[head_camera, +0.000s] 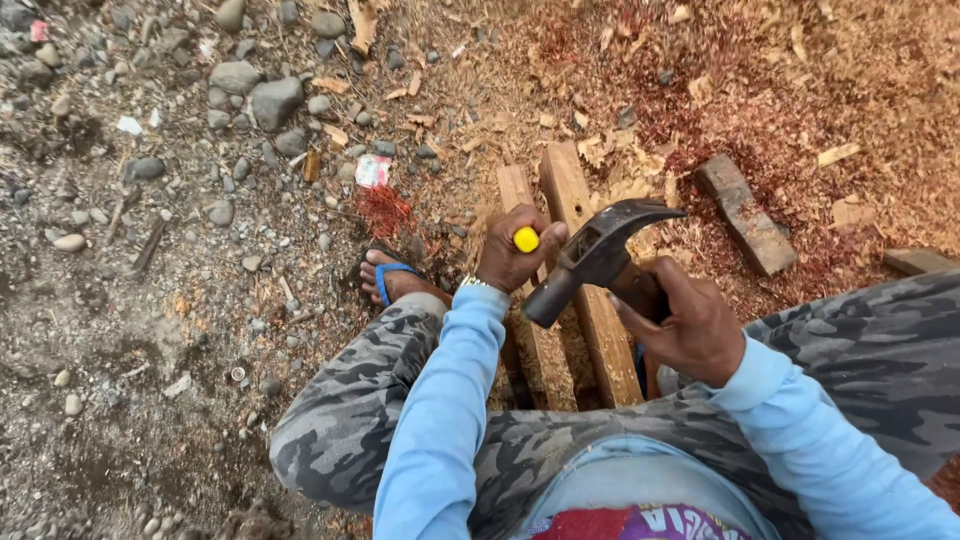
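— Which way does the claw hammer (600, 255) run?
— Right hand (690, 330) clenched on its handle; head up-left of it, claw pointing right.
— Left hand (512, 255)?
— Fisted around a yellow-capped tool (526, 239), upright on the planks (580, 290).

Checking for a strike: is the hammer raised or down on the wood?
Raised: the hammer, in the right hand, hovers above the planks.

The left hand (508, 255) is a closed fist, knuckles up, its blue-sleeved forearm running back toward six o'clock. At its three o'clock, just beside it, the right hand (688, 325) curls tight, its forearm trailing toward five o'clock
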